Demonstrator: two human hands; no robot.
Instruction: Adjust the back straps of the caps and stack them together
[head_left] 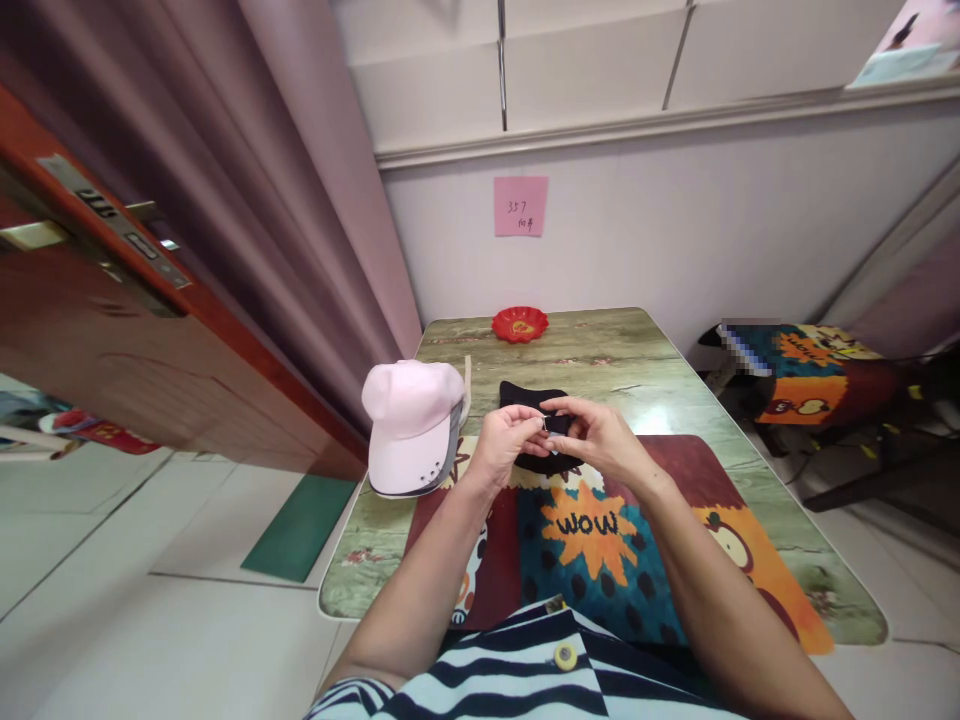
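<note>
A black cap (519, 394) lies on the table just beyond the patterned mat, partly covered by both hands. My left hand (508, 440) pinches the black strap of the cap near a small shiny buckle, fingertips closed. On the other side of the buckle, my right hand (602, 438) holds the strap between thumb and fingers. The fingers hide part of the strap. To the left, a pink cap (411, 415) with a grey-edged brim rests at the table's left edge, its strap sticking up behind.
The green marble-look table (600, 345) carries a red scalloped dish (520, 324) near its back edge and a colourful mat (589, 570) in front. A brown door (150, 350) stands at left; a stool with a printed cover (806, 375) is at right.
</note>
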